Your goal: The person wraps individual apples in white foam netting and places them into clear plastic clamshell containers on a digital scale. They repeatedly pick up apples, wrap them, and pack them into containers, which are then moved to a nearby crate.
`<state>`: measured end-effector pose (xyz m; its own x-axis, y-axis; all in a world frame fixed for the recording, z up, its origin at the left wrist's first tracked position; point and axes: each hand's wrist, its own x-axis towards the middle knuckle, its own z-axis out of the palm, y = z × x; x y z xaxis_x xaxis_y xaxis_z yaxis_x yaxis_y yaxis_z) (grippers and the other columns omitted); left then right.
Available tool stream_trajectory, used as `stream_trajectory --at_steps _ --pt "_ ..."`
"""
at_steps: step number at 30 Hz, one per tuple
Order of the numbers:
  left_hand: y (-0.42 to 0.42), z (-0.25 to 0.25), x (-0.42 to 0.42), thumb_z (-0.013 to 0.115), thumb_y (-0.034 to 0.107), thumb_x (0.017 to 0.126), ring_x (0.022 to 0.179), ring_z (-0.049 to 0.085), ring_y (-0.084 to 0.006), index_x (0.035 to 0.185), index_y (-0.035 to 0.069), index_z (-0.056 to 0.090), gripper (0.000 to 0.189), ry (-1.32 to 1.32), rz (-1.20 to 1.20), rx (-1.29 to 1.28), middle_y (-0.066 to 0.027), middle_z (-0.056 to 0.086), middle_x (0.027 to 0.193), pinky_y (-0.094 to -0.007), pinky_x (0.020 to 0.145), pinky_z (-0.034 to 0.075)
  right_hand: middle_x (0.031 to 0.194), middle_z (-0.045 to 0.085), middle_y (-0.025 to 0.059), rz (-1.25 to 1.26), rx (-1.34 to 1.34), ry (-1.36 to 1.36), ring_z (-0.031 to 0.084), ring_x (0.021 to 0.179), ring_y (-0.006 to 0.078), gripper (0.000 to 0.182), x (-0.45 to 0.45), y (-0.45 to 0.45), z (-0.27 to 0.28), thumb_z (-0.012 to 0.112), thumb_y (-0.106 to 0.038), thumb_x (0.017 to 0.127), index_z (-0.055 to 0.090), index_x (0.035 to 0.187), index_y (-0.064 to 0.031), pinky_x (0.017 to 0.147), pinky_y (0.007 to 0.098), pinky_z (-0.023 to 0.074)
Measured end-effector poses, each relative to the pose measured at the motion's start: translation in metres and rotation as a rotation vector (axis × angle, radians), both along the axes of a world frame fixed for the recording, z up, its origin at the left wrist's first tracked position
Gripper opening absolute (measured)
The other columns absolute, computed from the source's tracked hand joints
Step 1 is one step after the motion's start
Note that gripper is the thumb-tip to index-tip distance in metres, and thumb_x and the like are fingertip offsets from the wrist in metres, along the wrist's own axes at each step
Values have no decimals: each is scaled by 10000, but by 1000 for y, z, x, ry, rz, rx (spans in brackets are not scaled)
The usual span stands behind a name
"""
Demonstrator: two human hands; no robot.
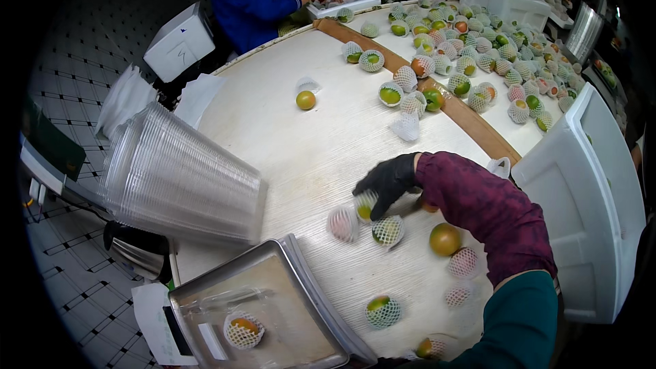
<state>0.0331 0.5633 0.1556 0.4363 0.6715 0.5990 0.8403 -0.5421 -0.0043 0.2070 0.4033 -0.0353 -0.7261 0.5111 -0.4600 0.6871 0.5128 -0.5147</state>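
Observation:
My right hand (389, 184), in a black glove below a maroon oversleeve, has its fingers and thumb around a tomato in a white foam net (365, 207), low over the white table (287, 174). Close beside it sit a netted reddish tomato (343, 224) and a netted green one (388, 231). Right of these lies a bare orange-green tomato (445, 239), with a pink-netted fruit (463, 262) touching or nearly touching it. Nearer me is another netted tomato (383, 311). A metal tray (318, 312) at lower left carries a clear plastic container with one netted tomato (244, 330). My left hand is out of view.
Nested clear plastic containers (189, 179) lean at the left. A brown strip (461, 123) crosses the table, with many netted tomatoes (476, 56) beyond it. A white foam box (569, 205) stands at right. Other people work along the far edge, one in a blue sleeve (251, 5).

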Motion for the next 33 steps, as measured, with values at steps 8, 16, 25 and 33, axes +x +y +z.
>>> stream_trajectory --at_steps 8,16,25,33 --pt "-4 0 22 603 162 741 682 587 -248 1020 67 592 295 -3 -47 22 -98 590 795 -355 554 461 1320 417 155 -894 969 -153 434 1177 338 743 100 105 1 633 -540 714 405 1302 -148 933 453 387" --pt "-10 -13 26 604 167 741 689 586 -252 1022 67 590 298 8 -56 32 -100 589 801 -358 555 459 1293 401 86 -1196 794 -282 313 1234 353 689 107 138 -17 631 -575 690 458 1264 -236 921 503 380" --pt "-10 -22 35 605 173 742 696 585 -256 1025 67 588 302 -5 -85 26 -102 588 807 -361 556 457 1189 502 152 -946 847 -289 505 1036 322 692 110 81 28 581 -632 700 520 1207 -166 826 436 453" --pt "-41 -35 36 606 178 743 703 584 -260 1027 67 585 306 -16 -98 -33 -104 588 812 -364 557 454 1395 343 117 -793 276 -148 239 1310 329 900 64 127 -10 612 -691 621 363 1355 -234 1043 444 265"
